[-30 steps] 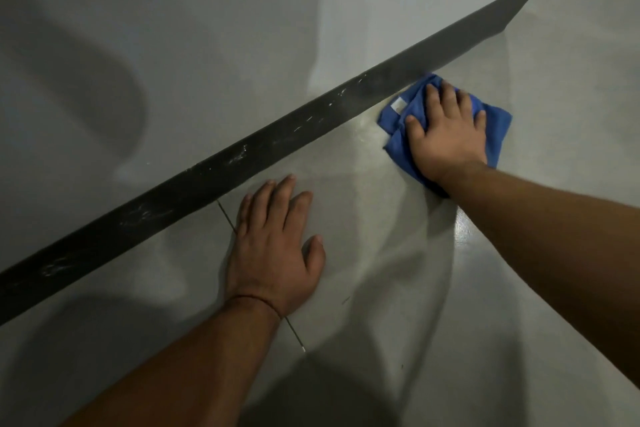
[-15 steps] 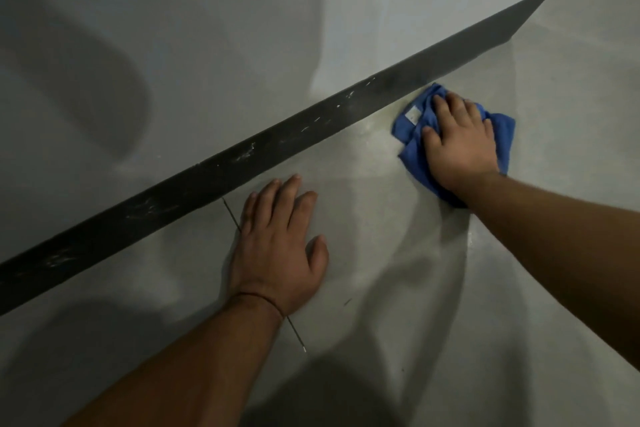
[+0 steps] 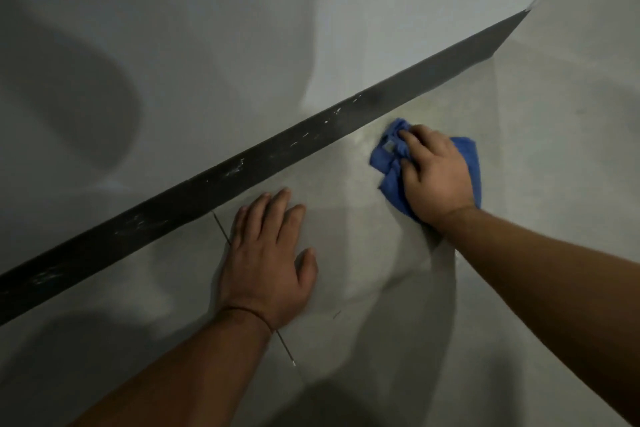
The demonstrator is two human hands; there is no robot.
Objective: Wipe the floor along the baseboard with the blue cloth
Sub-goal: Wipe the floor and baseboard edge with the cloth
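A crumpled blue cloth (image 3: pixel 389 163) lies on the grey floor (image 3: pixel 363 253), a short way in front of the black, scuffed baseboard (image 3: pixel 263 163). My right hand (image 3: pixel 438 173) presses down on the cloth with its fingers curled into the fabric, covering most of it. My left hand (image 3: pixel 268 263) rests flat on the floor to the left of the cloth, palm down, fingers spread toward the baseboard, holding nothing. A thin dark band circles the left wrist.
The grey wall (image 3: pixel 207 45) rises behind the baseboard, which runs diagonally from lower left to a corner (image 3: pixel 523 15) at upper right. A thin floor joint line (image 3: pixel 287 354) passes under my left hand. Shadows of my arms fall on floor and wall.
My right hand has dragged the cloth leftward and slightly away from the baseboard, bunching it up under curled fingers. My left hand has stayed planted on the floor.
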